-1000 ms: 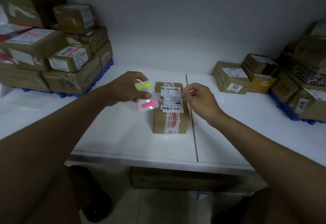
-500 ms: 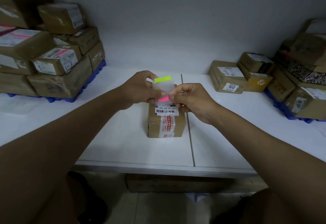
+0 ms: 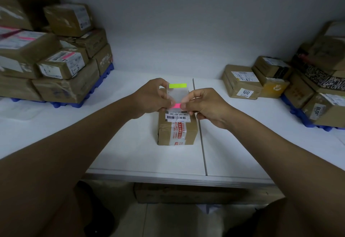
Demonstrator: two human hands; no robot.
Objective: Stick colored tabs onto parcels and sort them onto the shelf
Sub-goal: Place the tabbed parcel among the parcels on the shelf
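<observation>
A small brown parcel (image 3: 177, 132) with a white barcode label and red-printed tape stands on the white table (image 3: 141, 149), near the seam between two tabletops. Just above its far end, my left hand (image 3: 151, 98) holds a clear tab sheet (image 3: 177, 94) upright, with a yellow-green tab at the top and a pink tab (image 3: 175, 105) at the bottom. My right hand (image 3: 203, 106) pinches the pink tab's right end with thumb and forefinger. The parcel's far end is hidden behind both hands.
Stacked brown parcels (image 3: 56, 59) on a blue pallet fill the left side of the table. More parcels (image 3: 242, 82) lie at the right, with another stack (image 3: 321, 80) on a blue pallet. A long cardboard box (image 3: 186, 193) sits under the table's front edge.
My right hand has come in from beside the parcel to pinch the pink tab. My left hand brought the tab sheet over the parcel's far end and upright.
</observation>
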